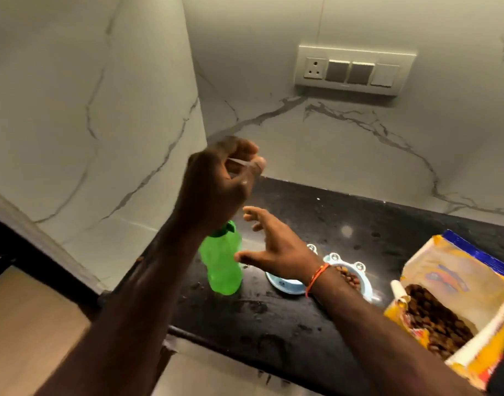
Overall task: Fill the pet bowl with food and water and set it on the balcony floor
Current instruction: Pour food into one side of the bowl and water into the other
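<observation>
A green plastic water bottle [223, 264] stands upright on the black counter [273, 324], its cap on. Just right of it lies a pale blue double pet bowl [362, 278], partly hidden by my right wrist. Brown kibble shows in its right compartment, and I cannot see what is in the left one. My left hand [216, 181] is raised above the bottle with its fingers curled, pinching a thin pale strip [242, 162]. My right hand [273, 247] hovers open beside the bottle's upper part, fingers spread and holding nothing.
An open yellow and blue pet food bag [450, 281] full of kibble stands at the counter's right end. Marble-patterned walls close in the corner behind and on the left. A switch and socket panel [350, 70] is on the back wall. The counter shows wet spots and stray kibble.
</observation>
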